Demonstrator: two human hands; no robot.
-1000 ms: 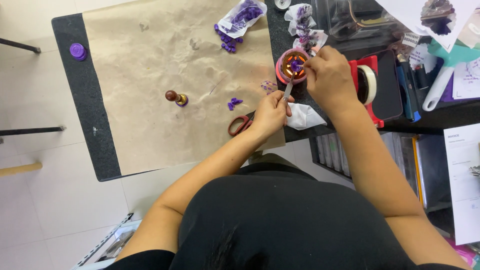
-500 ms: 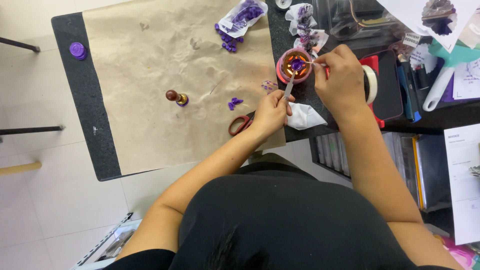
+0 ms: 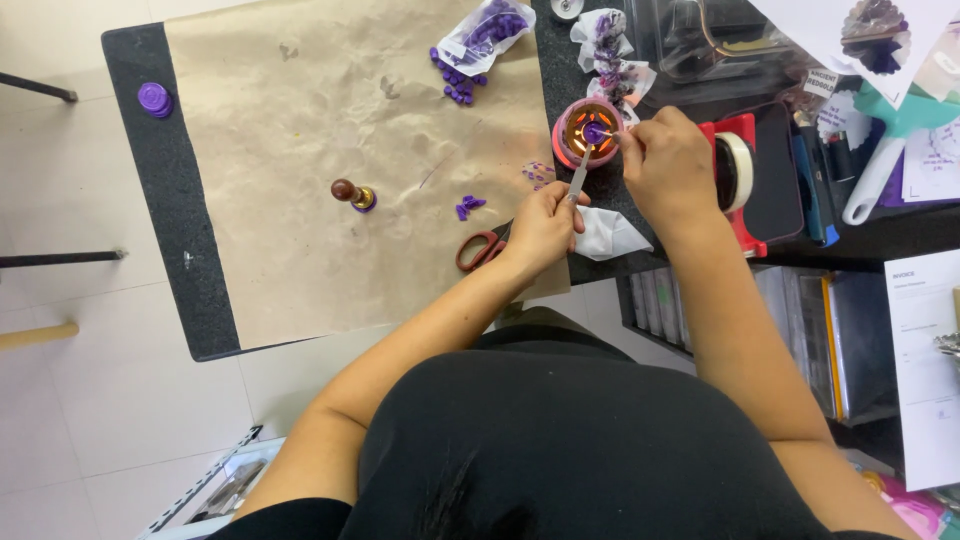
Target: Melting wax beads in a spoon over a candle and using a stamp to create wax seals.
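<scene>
L hand grip closed on spoon handle, long axis running up-right to purple wax in pink warmer; R hand, nearer, pinches thin stick there.

One head-worn camera looks steeply down from above, fairly near, table filling the upper frame, the person's torso the lower.

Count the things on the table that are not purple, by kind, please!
Stamp with wooden knob: 1
Scissors with red handles: 1
Pink round warmer: 1
Metal spoon handle, in the left hand: 1
Red tape dispenser, beside the right hand: 1
White cloth: 1
Total: 6
</scene>
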